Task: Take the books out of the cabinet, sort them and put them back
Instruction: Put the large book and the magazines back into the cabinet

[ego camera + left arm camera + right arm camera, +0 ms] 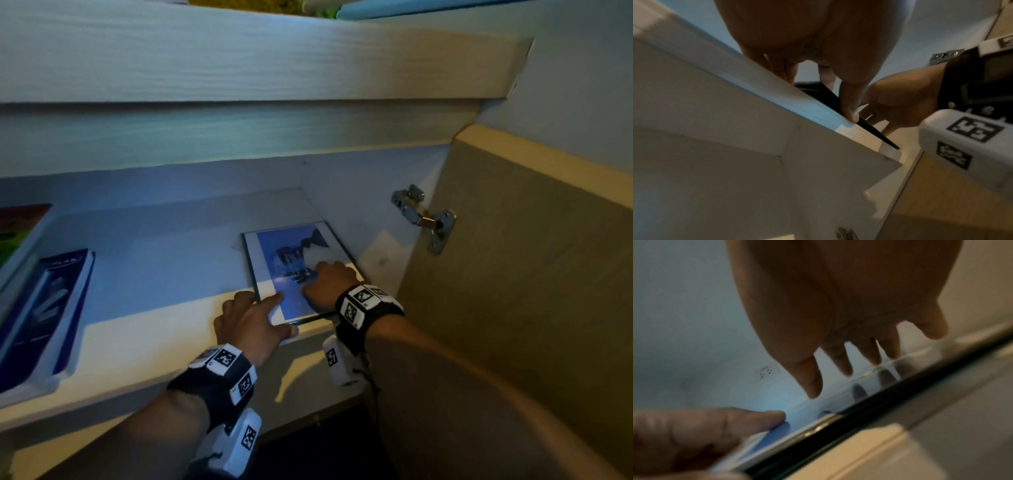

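Pale wood-grain shelf [144, 329] is carrying my glossy blue book [294, 270] flat near the hinge [424, 217]; my right hand [330, 279] is pressing spread fingers on its cover, while the left wrist view alone is showing my left hand [251, 323] pinching its thin dark edge.

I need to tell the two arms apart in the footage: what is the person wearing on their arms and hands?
Both forearms are bare, no sleeves or gloves. Each wrist carries a black strap with white square blocks printed with black-and-white coded markers. A white boxy camera unit, also marker-tagged, hangs under each wrist. The left hand and right hand wear no rings that I can see.
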Demonstrator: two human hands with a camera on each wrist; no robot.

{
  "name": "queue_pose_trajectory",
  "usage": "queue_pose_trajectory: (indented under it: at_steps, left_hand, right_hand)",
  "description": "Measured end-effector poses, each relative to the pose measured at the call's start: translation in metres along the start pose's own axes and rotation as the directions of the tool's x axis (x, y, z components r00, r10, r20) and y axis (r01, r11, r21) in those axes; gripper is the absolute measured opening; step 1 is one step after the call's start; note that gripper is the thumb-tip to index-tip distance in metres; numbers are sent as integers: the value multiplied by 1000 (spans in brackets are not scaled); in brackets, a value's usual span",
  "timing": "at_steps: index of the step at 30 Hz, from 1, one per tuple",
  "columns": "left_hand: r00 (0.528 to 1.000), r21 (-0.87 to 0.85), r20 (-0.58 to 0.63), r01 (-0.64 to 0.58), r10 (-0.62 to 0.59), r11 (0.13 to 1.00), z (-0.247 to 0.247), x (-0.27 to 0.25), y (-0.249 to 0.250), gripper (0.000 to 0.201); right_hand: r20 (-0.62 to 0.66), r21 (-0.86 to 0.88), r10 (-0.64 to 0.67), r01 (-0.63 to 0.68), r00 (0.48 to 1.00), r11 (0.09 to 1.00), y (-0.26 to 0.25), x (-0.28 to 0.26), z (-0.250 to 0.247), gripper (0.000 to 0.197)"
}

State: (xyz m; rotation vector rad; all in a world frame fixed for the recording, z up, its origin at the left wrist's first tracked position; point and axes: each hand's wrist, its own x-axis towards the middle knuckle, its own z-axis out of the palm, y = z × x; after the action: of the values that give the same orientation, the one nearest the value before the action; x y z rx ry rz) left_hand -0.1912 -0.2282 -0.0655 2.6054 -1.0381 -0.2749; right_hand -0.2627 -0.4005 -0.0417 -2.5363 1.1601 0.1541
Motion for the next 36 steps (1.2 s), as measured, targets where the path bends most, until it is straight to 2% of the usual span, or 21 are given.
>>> queue_pose_trajectory:
  at_steps: [4, 9, 17, 21, 28, 32, 34, 36]
  left_hand:
    - [1000, -15, -21, -6, 6, 1000, 3, 3, -4, 76]
    - [999, -10, -48, -26, 25, 1000, 6, 5, -8, 76]
    - [998, 119, 42, -44, 39, 992, -5, 17, 0, 82]
    - [998, 153, 48, -51, 44, 987, -5, 19, 2, 82]
    - [998, 183, 42, -51, 44, 982, -1, 11, 6, 75]
    - [992, 137, 67, -112, 104, 984, -4, 1, -2, 77]
    - [986, 92, 64, -158, 152, 983, -8, -6, -13, 79]
    - [981, 111, 63, -190, 184, 976, -13, -17, -31, 77]
  right_hand:
    - [10, 7, -40, 40, 999, 999, 13, -3, 13, 75]
    - [-114, 30, -104, 108, 988, 994, 19, -9, 26, 68]
    - [-81, 10, -134, 135, 988, 991, 26, -14, 25, 69]
    - [-66, -4, -145, 146, 987, 989, 28, -13, 27, 70]
    - [-55, -20, -129, 128, 990, 992, 28, -22, 33, 69]
    - [-21, -47, -112, 111, 993, 993, 24, -24, 26, 69]
    - [-78, -95, -115, 108, 990, 990, 11, -32, 21, 64]
    - [-193, -134, -174, 150, 966, 980, -12, -51, 21, 55]
